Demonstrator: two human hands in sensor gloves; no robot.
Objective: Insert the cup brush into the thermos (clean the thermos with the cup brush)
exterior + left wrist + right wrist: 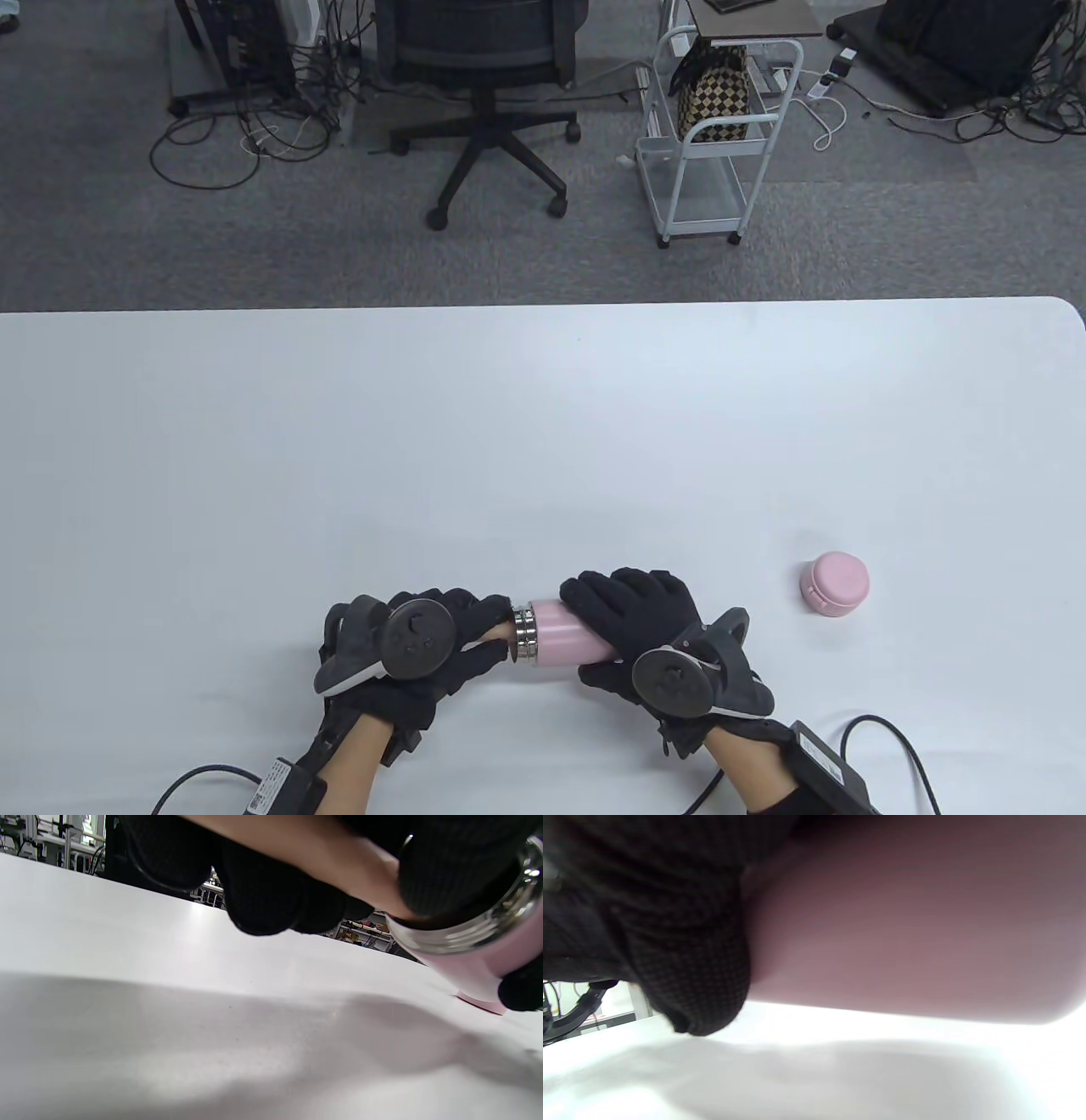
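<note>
The pink thermos (562, 643) lies sideways near the worktop's (543, 441) front edge, steel mouth toward the left. The right hand (645, 632) wraps its fingers (687, 984) around the body. The left hand (424, 641) grips the beige brush handle (490, 633) at the mouth. The pink lid (835, 582) sits apart, rightward. No writing is legible.

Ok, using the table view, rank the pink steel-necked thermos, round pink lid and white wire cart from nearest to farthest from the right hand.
1. Pink steel-necked thermos: gripped by the right hand.
2. Round pink lid: on the table, to its right.
3. White wire cart: on the floor beyond.
</note>
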